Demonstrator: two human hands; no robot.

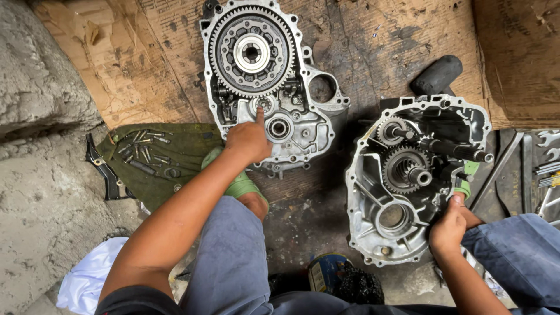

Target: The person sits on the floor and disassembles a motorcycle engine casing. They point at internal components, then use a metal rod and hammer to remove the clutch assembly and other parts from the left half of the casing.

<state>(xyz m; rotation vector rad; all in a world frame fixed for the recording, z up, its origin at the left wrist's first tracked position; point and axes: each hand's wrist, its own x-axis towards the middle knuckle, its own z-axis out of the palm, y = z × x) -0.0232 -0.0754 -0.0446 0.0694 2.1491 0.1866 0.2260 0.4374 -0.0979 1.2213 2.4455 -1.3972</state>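
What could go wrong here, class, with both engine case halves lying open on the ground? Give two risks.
1. Grit: the left case half and right case half lie open on dirty cardboard, so dirt may reach the gears.
2. Lost parts: loose bolts lie scattered on the green cloth near the left hand; a knock could scatter them.

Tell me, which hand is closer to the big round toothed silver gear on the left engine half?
Left. The left hand points a finger just below the big round toothed silver gear. The right hand grips the other grey engine case, far away.
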